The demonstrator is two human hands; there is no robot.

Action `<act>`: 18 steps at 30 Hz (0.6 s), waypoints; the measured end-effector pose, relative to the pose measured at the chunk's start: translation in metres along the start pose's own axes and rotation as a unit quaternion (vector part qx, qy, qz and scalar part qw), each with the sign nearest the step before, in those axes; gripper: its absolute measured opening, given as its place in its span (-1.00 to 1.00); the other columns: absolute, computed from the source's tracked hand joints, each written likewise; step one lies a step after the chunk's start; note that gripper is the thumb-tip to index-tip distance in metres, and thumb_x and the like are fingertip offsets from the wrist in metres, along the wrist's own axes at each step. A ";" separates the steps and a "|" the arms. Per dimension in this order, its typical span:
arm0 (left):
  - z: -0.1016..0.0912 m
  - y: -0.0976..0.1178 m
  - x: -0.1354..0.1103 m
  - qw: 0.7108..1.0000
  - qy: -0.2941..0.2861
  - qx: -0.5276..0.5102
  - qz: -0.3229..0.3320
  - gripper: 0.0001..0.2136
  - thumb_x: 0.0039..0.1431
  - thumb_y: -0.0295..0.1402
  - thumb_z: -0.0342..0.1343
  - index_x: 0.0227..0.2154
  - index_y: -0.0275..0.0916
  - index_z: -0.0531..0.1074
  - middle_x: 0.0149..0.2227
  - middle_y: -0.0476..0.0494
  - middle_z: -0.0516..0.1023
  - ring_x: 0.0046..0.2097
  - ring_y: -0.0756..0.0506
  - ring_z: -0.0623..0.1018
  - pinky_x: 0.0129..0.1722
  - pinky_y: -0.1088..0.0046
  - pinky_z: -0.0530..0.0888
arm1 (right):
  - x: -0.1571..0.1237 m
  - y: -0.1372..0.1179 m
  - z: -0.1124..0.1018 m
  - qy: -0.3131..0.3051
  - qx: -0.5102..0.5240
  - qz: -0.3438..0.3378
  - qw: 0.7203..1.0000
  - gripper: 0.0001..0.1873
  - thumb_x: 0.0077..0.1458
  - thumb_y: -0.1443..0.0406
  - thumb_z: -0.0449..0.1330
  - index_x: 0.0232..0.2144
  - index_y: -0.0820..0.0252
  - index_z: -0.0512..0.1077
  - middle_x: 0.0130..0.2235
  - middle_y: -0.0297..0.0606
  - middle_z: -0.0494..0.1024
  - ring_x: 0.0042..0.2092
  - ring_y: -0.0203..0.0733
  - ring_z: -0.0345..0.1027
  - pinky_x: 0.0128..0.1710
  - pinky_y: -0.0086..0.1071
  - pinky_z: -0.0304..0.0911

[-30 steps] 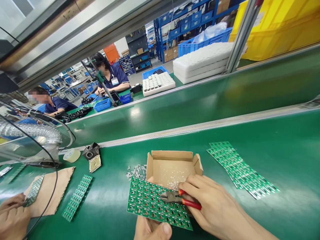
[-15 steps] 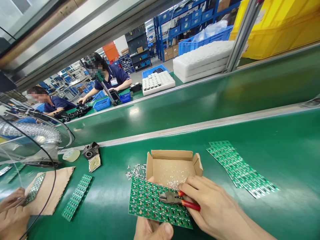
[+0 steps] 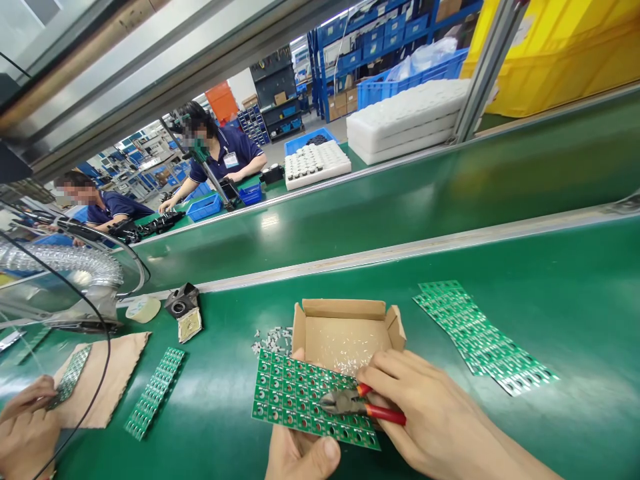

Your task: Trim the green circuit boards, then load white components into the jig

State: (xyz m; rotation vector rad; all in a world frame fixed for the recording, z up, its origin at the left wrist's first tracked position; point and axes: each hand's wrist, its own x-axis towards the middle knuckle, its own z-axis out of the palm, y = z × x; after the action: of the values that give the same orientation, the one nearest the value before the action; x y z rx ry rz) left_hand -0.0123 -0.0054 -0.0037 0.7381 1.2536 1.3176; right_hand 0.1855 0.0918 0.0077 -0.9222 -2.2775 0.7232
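Note:
My left hand (image 3: 303, 453) holds a green circuit board panel (image 3: 285, 393) from below, thumb along its near edge. Rows of round holes cover the panel. Red-handled diagonal cutters (image 3: 345, 403) are gripped in my right hand (image 3: 415, 400), their jaws over the middle of the panel. Whether the jaws touch a part on it I cannot make out. Just beyond the panel stands an open cardboard box (image 3: 345, 327) with small clear bits on its floor. Small grey-white pieces (image 3: 274, 340) lie heaped left of the box.
More panels (image 3: 480, 333) overlap on the right, and another panel (image 3: 155, 393) lies at left. A co-worker's hands (image 3: 30, 420) work on a board over a cardboard sheet (image 3: 107, 380). A metal ledge (image 3: 350, 263) runs behind, with a black holder (image 3: 183, 303) near it.
The panel has shifted slightly left and up with my left hand. The cutters have moved a little right across it, still in my right hand.

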 end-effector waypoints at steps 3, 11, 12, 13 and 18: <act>0.002 0.001 -0.001 1.000 -0.001 -0.001 -0.005 -0.28 -0.03 -0.06 0.34 0.23 0.28 0.24 0.04 0.14 0.57 0.30 -0.40 0.30 0.28 0.06 0.38 | 0.000 -0.002 0.000 -0.011 0.003 0.002 1.000 -0.86 0.04 0.46 0.09 -0.40 0.13 0.36 -0.37 -0.29 0.39 -0.36 -0.14 0.21 -0.36 -0.32 0.04; 0.006 0.003 -0.003 1.000 -0.002 -0.002 -0.015 -0.24 -0.03 -0.10 0.37 0.26 -0.03 0.26 0.10 -0.15 0.54 0.26 -0.47 0.35 0.29 -0.04 0.30 | -0.002 -0.003 0.002 -0.018 -0.016 0.008 1.000 -0.86 0.04 0.46 0.06 -0.45 0.14 0.32 -0.40 -0.29 0.39 -0.37 -0.16 0.22 -0.38 -0.33 0.05; 0.006 0.002 -0.003 1.000 -0.003 -0.001 -0.016 -0.24 -0.03 -0.10 0.37 0.25 -0.01 0.26 0.10 -0.14 0.54 0.26 -0.46 0.35 0.29 -0.03 0.30 | -0.003 -0.003 0.002 -0.026 -0.018 0.014 0.999 -0.86 0.02 0.47 0.06 -0.46 0.14 0.32 -0.41 -0.30 0.39 -0.37 -0.16 0.23 -0.38 -0.33 0.06; 0.005 0.002 -0.003 1.000 -0.005 -0.001 -0.016 -0.24 -0.03 -0.10 0.37 0.25 -0.01 0.26 0.11 -0.13 0.54 0.26 -0.46 0.35 0.30 -0.02 0.30 | -0.003 -0.004 0.001 -0.037 -0.020 0.021 0.999 -0.85 0.01 0.48 0.07 -0.46 0.14 0.31 -0.41 -0.30 0.39 -0.38 -0.16 0.23 -0.38 -0.33 0.06; 0.001 0.004 -0.001 1.000 -0.006 0.010 -0.016 -0.25 -0.02 -0.07 0.35 0.26 0.04 0.25 0.09 -0.06 0.55 0.29 -0.42 0.31 0.31 0.02 0.29 | -0.003 -0.005 0.000 -0.063 -0.027 0.036 0.997 -0.84 0.00 0.49 0.06 -0.46 0.15 0.33 -0.41 -0.29 0.39 -0.38 -0.17 0.26 -0.38 -0.33 0.09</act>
State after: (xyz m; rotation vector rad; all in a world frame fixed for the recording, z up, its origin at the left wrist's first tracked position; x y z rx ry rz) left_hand -0.0118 -0.0056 0.0003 0.7367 1.2661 1.2732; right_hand 0.1848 0.0866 0.0099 -1.0135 -2.3949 0.7742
